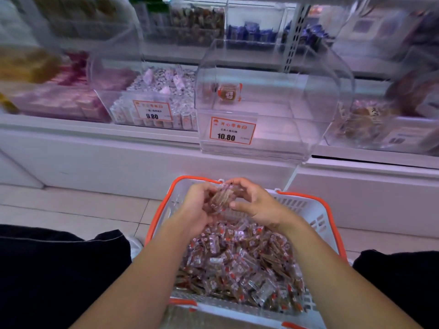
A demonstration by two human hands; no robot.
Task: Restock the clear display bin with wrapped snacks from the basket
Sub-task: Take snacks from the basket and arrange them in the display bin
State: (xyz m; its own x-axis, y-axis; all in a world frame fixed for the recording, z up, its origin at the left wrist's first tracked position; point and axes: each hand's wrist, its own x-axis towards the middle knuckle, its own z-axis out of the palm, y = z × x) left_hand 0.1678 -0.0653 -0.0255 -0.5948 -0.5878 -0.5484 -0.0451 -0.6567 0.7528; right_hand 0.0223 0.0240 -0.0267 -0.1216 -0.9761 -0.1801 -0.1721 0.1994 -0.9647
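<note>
Nearest the camera, dark trouser legs (54, 276) at either side of a white basket (316, 217) with an orange rim, set on pale floor tiles (78, 210). Heaped inside, small clear-wrapped brown snacks (240, 260) with red-and-white labels. Raised above the far end of the heap, left hand (199, 207) and right hand (256, 205), fingers of both curled around a shared handful of wrapped snacks (219, 198), cupped between the palms. Beyond the basket, a white shelf base (118, 157). On the shelf directly ahead, the clear display bin (266, 129), nearly empty, holding a single wrapped snack (229, 92) near its back, with an orange-bordered price tag (232, 131) reading 10.80 on its front. To its left, a neighbouring bin (152, 96) of pale wrapped sweets tagged 9.80. Farther back, upper shelf bins with blue packets (256, 32), blurred.
</note>
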